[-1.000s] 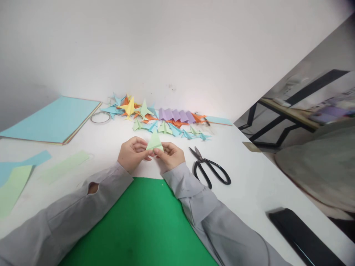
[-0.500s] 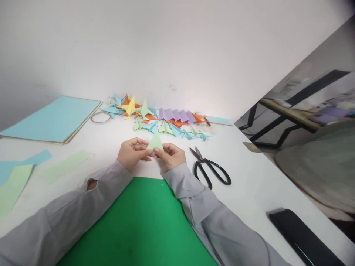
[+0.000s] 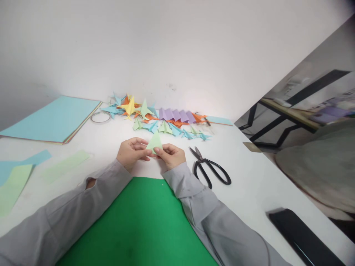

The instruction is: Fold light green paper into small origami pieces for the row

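A small pale green folded paper (image 3: 154, 142), shaped like a triangle with its point away from me, is held up between both hands. My left hand (image 3: 132, 153) pinches its lower left corner between thumb and fingers. On the other side, my right hand (image 3: 174, 155) grips the lower right edge, its thumb flat on the paper's face. Both hands are just beyond the far edge of a green sheet (image 3: 138, 221). Right of my right hand lie black-handled scissors (image 3: 206, 166), blades parted. Folded paper pieces in green and blue (image 3: 165, 128) sit behind the paper.
Colourful paper stars (image 3: 130, 107) and a purple pleated strip (image 3: 177, 115) line the wall. A stack of coloured sheets (image 3: 52, 118) and a tape roll (image 3: 100, 117) are at back left, paper offcuts (image 3: 16, 188) nearer. A black case-like object (image 3: 305, 236) lies front right.
Almost nothing differs. My left hand and the green paper have shifted very slightly left; both hands keep their hold.
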A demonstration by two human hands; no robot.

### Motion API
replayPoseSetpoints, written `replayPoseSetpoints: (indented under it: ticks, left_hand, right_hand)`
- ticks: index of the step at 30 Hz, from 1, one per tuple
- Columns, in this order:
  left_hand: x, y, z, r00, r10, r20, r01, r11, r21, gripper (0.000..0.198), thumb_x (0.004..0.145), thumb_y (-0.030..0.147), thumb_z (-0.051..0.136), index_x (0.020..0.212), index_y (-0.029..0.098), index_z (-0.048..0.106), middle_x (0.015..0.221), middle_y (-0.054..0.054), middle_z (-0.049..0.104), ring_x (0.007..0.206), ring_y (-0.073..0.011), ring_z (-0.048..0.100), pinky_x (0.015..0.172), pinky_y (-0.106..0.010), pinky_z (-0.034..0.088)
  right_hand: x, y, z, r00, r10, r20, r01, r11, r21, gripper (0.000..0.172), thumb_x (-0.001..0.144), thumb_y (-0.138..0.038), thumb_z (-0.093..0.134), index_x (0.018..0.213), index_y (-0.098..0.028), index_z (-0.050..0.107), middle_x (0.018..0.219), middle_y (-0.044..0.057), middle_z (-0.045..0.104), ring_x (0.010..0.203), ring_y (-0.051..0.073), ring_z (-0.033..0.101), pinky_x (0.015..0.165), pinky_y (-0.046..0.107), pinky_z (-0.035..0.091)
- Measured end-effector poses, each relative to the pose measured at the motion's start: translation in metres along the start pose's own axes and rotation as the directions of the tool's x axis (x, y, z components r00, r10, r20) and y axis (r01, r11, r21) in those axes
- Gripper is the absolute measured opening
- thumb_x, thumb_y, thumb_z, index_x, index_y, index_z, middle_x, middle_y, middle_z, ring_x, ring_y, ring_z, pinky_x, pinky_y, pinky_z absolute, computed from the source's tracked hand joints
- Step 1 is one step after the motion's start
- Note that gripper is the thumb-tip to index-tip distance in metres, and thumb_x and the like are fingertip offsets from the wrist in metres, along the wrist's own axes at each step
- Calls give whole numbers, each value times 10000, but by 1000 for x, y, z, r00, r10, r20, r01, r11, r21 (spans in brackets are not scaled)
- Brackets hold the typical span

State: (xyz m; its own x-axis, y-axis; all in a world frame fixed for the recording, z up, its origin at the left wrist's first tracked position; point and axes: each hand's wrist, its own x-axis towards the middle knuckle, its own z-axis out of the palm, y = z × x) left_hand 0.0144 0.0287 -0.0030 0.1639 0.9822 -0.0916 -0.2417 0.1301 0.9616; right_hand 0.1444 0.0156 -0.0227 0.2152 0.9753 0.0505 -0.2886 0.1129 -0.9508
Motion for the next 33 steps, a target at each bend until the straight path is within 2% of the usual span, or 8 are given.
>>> replayPoseSetpoints:
  ticks: [15, 21, 33]
  left_hand:
    - [-1, -2, 3, 999, 33, 12, -34, 999, 38, 416, 437, 181, 789, 770, 131, 544, 589, 0, 643, 508, -157, 629, 433, -234, 500]
    - [0, -2, 1, 999, 45, -17, -45, 999, 26, 425, 413, 216, 802, 742, 125, 549, 554, 16, 610, 507, -150, 618, 424, -228, 491]
    - [2, -4, -1, 997, 67, 23, -68, 997, 44, 366, 428, 259, 804, 641, 135, 533, 444, 27, 581, 437, -134, 591, 383, -202, 446]
  right_hand:
    - [4, 2, -1, 998, 12, -60, -11, 1000, 11, 245, 439, -317, 791, 549, -165, 634, 465, -22, 615, 426, 109, 562, 467, 246, 483]
    - [2, 0, -1, 997, 21, -76, -19, 999, 30, 256, 424, -309, 798, 548, -165, 627, 484, -21, 624, 431, 113, 572, 454, 241, 486]
    - [3, 2, -1, 999, 15, -52, -14, 999, 30, 280, 414, -341, 803, 549, -162, 636, 493, -24, 619, 425, 99, 552, 492, 265, 527]
